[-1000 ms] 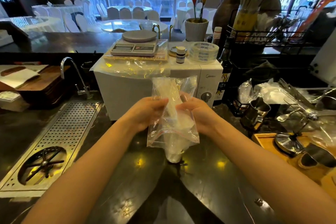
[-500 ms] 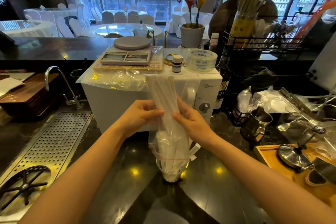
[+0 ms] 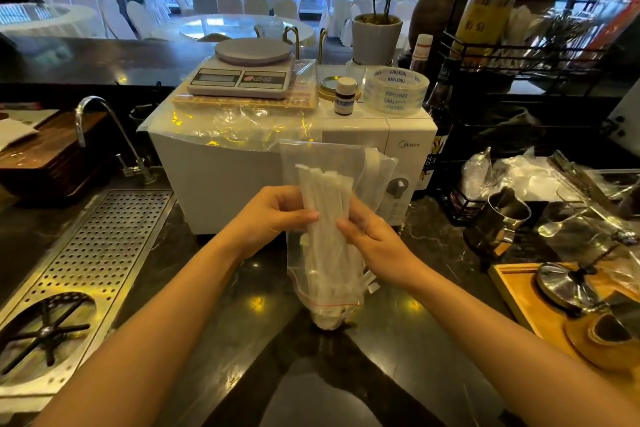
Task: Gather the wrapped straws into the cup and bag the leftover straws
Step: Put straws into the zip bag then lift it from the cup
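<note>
A bundle of white wrapped straws [image 3: 325, 218] stands upright inside a clear zip bag [image 3: 304, 163] with a red seal line near its lower end. The bag's mouth points down over a small clear cup [image 3: 327, 321] on the dark counter. My left hand [image 3: 270, 215] pinches the bag and straws from the left. My right hand [image 3: 374, 243] grips them from the right. The straw tops stay below the bag's closed upper end. A few straw ends stick out at the lower right.
A white microwave [image 3: 221, 177] stands just behind, carrying a scale [image 3: 242, 73], a small bottle [image 3: 345, 95] and a tape roll [image 3: 394, 90]. A perforated drain tray [image 3: 97, 253] and faucet [image 3: 104, 135] lie left. A steel pitcher [image 3: 498, 222] and wooden tray [image 3: 519, 291] sit right.
The bag has slid further down over the straws, so its upper end now covers their tops. Both hands stay pinched on the bundle at mid height.
</note>
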